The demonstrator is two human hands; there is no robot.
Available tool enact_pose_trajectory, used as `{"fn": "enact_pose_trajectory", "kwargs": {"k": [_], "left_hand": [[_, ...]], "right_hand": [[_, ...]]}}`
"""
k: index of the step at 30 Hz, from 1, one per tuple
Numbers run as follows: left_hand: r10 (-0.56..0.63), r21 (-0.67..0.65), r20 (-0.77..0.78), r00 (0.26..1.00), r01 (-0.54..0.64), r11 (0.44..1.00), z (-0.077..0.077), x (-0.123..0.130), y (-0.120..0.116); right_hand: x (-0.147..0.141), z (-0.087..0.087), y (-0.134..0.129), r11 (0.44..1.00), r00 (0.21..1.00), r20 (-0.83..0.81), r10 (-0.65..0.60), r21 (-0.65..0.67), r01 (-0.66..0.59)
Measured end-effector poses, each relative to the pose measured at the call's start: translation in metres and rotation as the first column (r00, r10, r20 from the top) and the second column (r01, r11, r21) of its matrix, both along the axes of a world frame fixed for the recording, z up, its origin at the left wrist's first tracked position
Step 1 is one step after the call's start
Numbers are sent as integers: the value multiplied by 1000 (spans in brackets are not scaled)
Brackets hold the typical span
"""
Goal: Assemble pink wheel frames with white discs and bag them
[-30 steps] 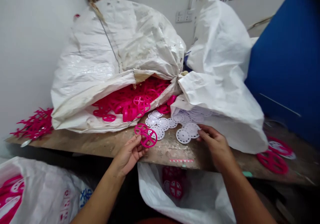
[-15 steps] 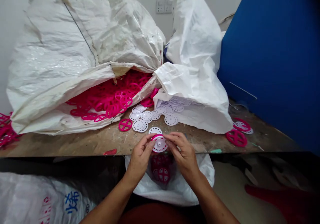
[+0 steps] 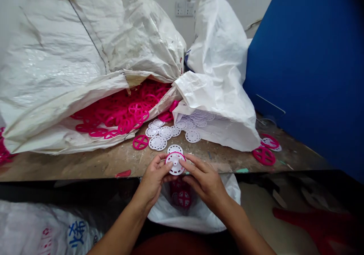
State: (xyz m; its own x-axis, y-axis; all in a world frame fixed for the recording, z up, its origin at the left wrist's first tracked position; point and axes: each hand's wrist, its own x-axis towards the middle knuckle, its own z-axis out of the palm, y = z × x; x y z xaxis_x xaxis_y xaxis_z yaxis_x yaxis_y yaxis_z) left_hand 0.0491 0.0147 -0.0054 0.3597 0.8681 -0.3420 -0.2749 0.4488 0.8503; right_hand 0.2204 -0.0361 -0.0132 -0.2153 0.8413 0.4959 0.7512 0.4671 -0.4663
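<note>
Far left of the white disc [image 3: 175,168] in hand, spiky pink pieces [image 3: 3,148] are cut off by the view edge; lower on that side, a printed bag [image 3: 25,224] with blue characters is seen. Left of and beyond the disc, a large sack [image 3: 57,50] is laid on the counter [image 3: 85,166], its mouth filled with pink wheels [image 3: 113,110]. Nearer the disc, still to its left, a single pink wheel [image 3: 140,142] is seen flat beside overlapping loose white discs [image 3: 156,133].

At the disc's left edge: left hand [image 3: 152,179], by which the disc is pinched, thumb on its face. A pink rim is shown behind its upper edge. Below the disc, pink-and-white wheels [image 3: 184,199] are held in an open bag [image 3: 196,224]. The disc's right edge is gripped by the fingers of the right hand [image 3: 206,177].

Right of and beyond the disc, more white discs are spilled from a smaller sack [image 3: 218,92]. Farther right, a small pink-and-white pile [image 3: 264,155] is backed by a blue panel [image 3: 307,69].
</note>
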Motion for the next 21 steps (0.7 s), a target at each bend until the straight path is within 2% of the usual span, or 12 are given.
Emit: {"fn": "enact_pose_trajectory", "kwargs": {"k": [4,7,9,13,16,18,20,21], "left_hand": [[1,-68,0,1000,-1,998,0,-4,-1],[-55,-193,124,991,79,978,0,-9,0],[-76,-259,227,971,136,956,0,-11,-1],[-73,-282,370,926,186,941,-5,-12,-4],[-75,-273,389,918,192,943,-7,-11,-6],[-81,-268,342,936,180,947,-5,-10,-7],[-79,-249,278,957,151,957,-1,-8,-8],[-76,-231,250,965,136,963,1,-7,-9]], "right_hand": [[-1,-5,1,995,998,12,-54,87,53],[0,-6,0,992,998,-15,-58,112,59],[2,-5,-2,995,999,-26,-37,88,39],[3,-2,-7,1000,997,-71,19,25,-17],[5,2,-9,1000,976,-220,-4,-9,2],[6,4,-9,993,911,-397,-112,-73,90],[7,4,-8,968,781,-576,-240,-200,149],[7,3,-7,955,715,-640,-282,-263,141]]}}
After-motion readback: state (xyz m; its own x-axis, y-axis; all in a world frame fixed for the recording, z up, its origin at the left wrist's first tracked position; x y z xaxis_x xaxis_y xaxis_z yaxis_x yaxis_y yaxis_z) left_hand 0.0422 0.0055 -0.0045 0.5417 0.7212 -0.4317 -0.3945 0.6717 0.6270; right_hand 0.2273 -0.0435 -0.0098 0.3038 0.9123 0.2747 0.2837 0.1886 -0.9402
